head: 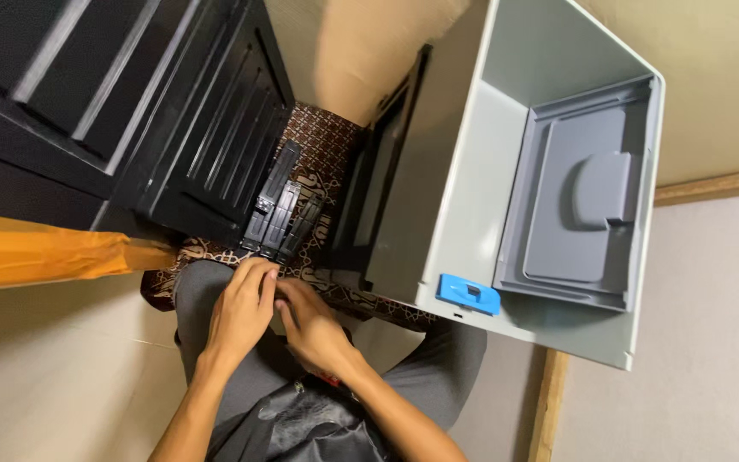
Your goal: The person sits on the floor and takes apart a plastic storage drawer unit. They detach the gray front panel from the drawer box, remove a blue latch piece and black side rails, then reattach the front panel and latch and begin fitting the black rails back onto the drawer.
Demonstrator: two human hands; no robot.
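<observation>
Both hands, the left hand [241,312] and right hand [314,329], meet with curled fingers over the lap beside black plastic parts [282,212] on a patterned mat [322,141]; whether they hold anything cannot be told.

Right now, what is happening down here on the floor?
A person sits over a brown patterned mat, both hands close together near their lap. The left hand and right hand seem to work something small, hidden by the fingers. Small black plastic parts lie just ahead, between large black panels and a light grey plastic housing.
</observation>
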